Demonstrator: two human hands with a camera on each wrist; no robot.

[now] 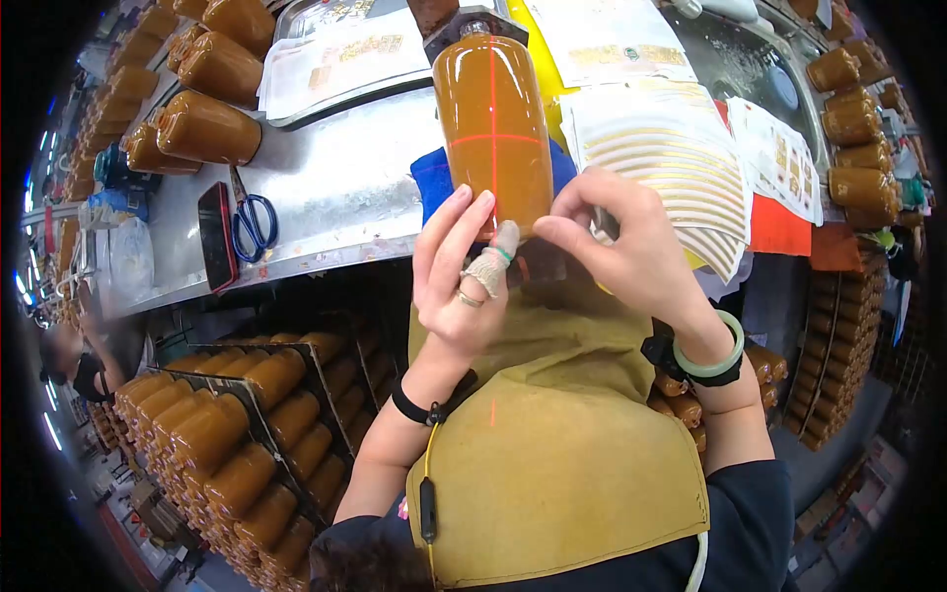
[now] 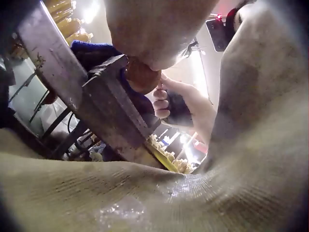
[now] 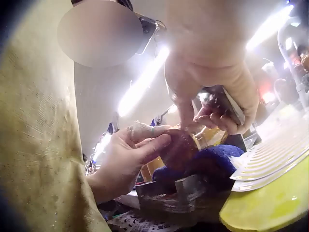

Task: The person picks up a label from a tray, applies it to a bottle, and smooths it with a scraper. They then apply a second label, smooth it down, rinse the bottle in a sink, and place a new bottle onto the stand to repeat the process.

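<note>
A glossy brown bottle [image 1: 498, 109] lies on a blue cloth [image 1: 431, 183], its neck at a dark metal holder [image 1: 478, 22] and its base toward me. Red light lines cross on its side. My left hand [image 1: 459, 281], with covers on some fingers, holds the base end, fingers along the side and thumb on the bottom [image 3: 178, 150]. At the base's right edge, my right hand [image 1: 631, 237] touches the bottle with its thumb and index finger. Its other fingers curl round a flat grey tool [image 3: 228, 104], whose kind I cannot tell.
Sheets with curved pale strips [image 1: 661, 163] lie on the right over a yellow board [image 3: 270, 208]. On the left are a phone [image 1: 217, 237], blue-handled scissors [image 1: 254, 227] and standing brown bottles [image 1: 209, 128]. Racks of brown bottles [image 1: 207, 424] flank the metal bench [image 1: 335, 197].
</note>
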